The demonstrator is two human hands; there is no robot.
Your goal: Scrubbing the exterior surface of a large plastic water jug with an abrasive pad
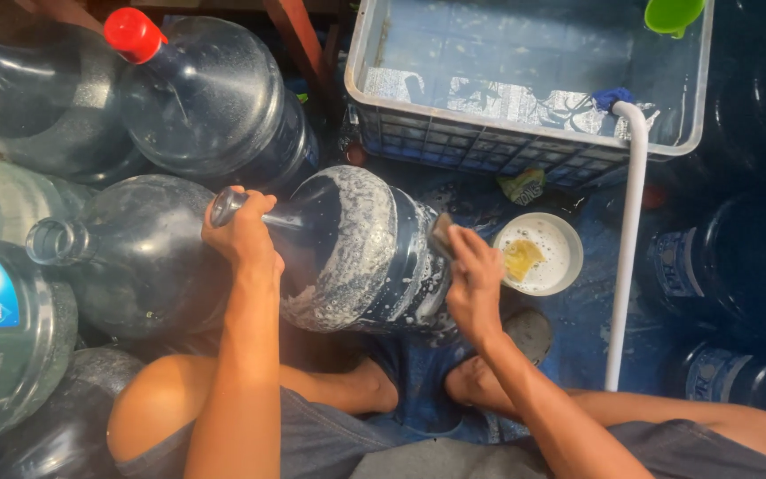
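A big blue water jug (356,253) lies on its side in front of me, streaked with white soap foam. My left hand (243,232) grips its neck near the open mouth. My right hand (472,275) presses a small sponge (441,234) against the jug's bottom end. My bare knees and feet show below the jug.
Several more large jugs (135,257) are piled on the left, one with a red cap (132,34). A grey crate of water (525,133) stands at the back, a white pipe (629,231) hooked over its rim. A white bowl (540,255) with soapy stuff sits on the wet floor.
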